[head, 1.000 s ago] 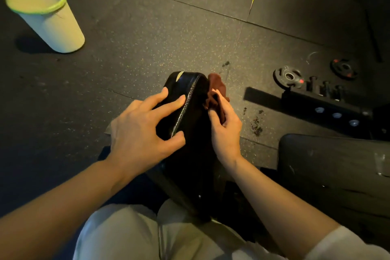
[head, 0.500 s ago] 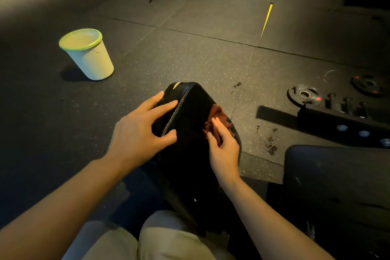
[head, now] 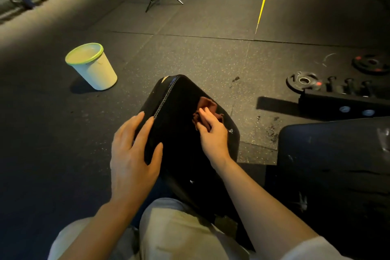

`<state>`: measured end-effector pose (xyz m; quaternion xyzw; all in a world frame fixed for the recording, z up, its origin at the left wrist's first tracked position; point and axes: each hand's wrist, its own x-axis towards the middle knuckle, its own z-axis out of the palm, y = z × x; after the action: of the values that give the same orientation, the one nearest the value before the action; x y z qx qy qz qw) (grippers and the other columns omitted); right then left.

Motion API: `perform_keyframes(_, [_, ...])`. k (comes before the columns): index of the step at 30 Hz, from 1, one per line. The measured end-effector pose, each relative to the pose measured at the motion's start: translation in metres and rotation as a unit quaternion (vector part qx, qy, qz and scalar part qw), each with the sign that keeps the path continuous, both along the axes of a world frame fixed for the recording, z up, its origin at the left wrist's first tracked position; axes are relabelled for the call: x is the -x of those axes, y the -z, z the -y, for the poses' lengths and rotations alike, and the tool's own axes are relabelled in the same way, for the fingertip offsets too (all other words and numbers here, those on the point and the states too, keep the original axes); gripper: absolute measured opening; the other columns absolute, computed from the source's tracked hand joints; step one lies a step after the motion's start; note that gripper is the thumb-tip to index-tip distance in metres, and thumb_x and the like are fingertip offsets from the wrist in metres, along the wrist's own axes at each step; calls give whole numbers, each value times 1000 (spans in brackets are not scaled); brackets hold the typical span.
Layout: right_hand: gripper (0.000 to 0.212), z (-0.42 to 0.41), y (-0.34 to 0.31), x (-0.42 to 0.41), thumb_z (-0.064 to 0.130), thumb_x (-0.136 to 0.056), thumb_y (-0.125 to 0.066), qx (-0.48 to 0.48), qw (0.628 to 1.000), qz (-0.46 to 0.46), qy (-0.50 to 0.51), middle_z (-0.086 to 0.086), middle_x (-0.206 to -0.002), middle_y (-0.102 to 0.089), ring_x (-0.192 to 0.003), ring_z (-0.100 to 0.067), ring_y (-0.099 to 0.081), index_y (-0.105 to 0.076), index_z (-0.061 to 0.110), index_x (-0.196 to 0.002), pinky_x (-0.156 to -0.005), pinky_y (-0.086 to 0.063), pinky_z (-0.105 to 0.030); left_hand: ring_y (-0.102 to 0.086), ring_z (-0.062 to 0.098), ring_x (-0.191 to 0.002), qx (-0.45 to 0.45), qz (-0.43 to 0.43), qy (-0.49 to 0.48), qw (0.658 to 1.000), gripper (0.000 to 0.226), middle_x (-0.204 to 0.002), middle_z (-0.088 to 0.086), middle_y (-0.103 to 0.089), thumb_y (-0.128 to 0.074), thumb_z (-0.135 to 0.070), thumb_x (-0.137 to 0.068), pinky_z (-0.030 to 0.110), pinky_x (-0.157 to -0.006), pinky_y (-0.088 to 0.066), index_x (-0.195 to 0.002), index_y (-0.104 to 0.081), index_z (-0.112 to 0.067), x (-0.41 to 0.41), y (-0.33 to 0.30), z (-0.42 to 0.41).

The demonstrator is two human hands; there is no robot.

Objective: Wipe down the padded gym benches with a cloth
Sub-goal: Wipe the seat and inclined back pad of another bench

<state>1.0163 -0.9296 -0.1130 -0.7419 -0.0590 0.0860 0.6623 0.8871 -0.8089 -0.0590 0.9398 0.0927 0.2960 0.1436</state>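
The right hand [head: 213,133] presses a crumpled reddish-brown cloth [head: 207,106] against the black padded bench [head: 177,116], fingers bent over the cloth and pinning it to the pad's right side, the forearm running in from the near right. The left hand [head: 133,154] lies spread on the bench's left edge, fingers straight and reaching toward the stitched seam, thumb laid across the near part of the pad; it grips nothing. The bench is narrow, and its long axis runs from the person's lap away to the far side, its rounded far end pointing at the floor [head: 190,53] ahead. The cloth sits about midway along the pad, right of the seam.

There is one cloth and two padded surfaces: a second black pad [head: 333,154] lies to the near right. One white bucket [head: 95,69] with a green rim stands on the floor to the far left. Two weight plates [head: 304,80] lie to the right, well apart from the bench.
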Motion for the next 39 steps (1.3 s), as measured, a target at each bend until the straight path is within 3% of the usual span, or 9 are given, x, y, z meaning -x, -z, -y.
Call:
perform_keyframes(4, [54, -11, -13, 21, -2, -92, -55, 29, 986, 136, -90, 10, -153, -34, -140, 4, -18, -49, 20, -140, -113, -10, -8, -42, 26, -123, -20, -1, -26, 999, 59, -134, 14, -50, -75, -11, -79, 60, -98, -44, -134, -55, -5, 4, 6, 4])
perform_keyframes(10, [56, 5, 13, 18, -3, -92, -55, 22, 1000, -11, 16, 1, -154, -37, -143, -12, -29, -48, 20, -142, -120, -24, -37, -46, 25, -127, -30, -17, -16, 999, 64, -135, 12, -50, -74, -12, -80, 50, -115, -24, -139, -49, -6, 15, 12, 6])
perform_keyframes(15, [50, -14, -21, 60, 27, -97, -56, 9, 989, 123, -84, 4, -156, -31, -145, -3, -20, -44, 20, -144, -118, -18, -25, -40, 19, -134, -20, -28, -23, 999, 69, -144, 10, -47, -76, -10, -79, 47, -116, -21, -141, -46, -7, 23, 13, 9])
perform_keyframes(18, [45, -4, -5, 59, 15, -98, -54, 28, 983, 161, -87, 3, -153, -36, -143, -1, -25, -47, 19, -142, -119, -20, -26, -28, 10, -139, -9, -27, -19, 999, 69, -147, 10, -43, -74, -10, -80, 47, -115, -19, -142, -44, -6, 27, 16, 12])
perform_keyframes(21, [45, 14, 15, 53, 7, -96, -56, 56, 997, 53, -14, 2, -150, -42, -141, -6, -29, -51, 18, -138, -119, -20, -26, -12, 1, -141, 9, -22, -21, 999, 70, -150, 8, -35, -75, -9, -80, 49, -112, -21, -142, -42, -6, 35, 26, 20])
perform_keyframes(24, [44, 13, 9, 58, 8, -95, -57, 71, 997, -5, 31, -2, -148, -45, -141, -12, -33, -52, 17, -138, -117, -21, -25, -21, 12, -142, 16, -33, -22, 999, 74, -151, 8, -32, -77, -8, -78, 53, -111, -31, -142, -42, -5, 45, 39, 29])
perform_keyframes(28, [40, -16, -26, 83, 19, -97, -56, 30, 988, 142, -50, 2, -148, -45, -140, -6, -30, -53, 18, -137, -118, -18, -23, -38, 28, -136, 15, -59, -12, 998, 79, -149, 13, -34, -80, -8, -75, 59, -103, -42, -144, -39, -2, 52, 47, 33])
perform_keyframes(32, [38, -11, -11, 88, 16, -93, -62, 69, 966, 244, -54, 3, -142, -49, -134, -1, -30, -59, 18, -130, -113, -15, -12, -35, 25, -137, 28, -68, -8, 997, 83, -151, 11, -31, -78, -5, -76, 57, -103, -43, -146, -34, -5, 60, 49, 31])
perform_keyframes(39, [42, 30, 37, 89, 14, -85, -72, 131, 988, 65, 51, -1, -126, -60, -122, -17, -53, -62, 16, -125, -103, -40, -26, -35, 24, -137, 50, -114, -8, 992, 85, -154, 5, -26, -77, -10, -78, 52, -100, -48, -149, -30, -13, 74, 65, 33])
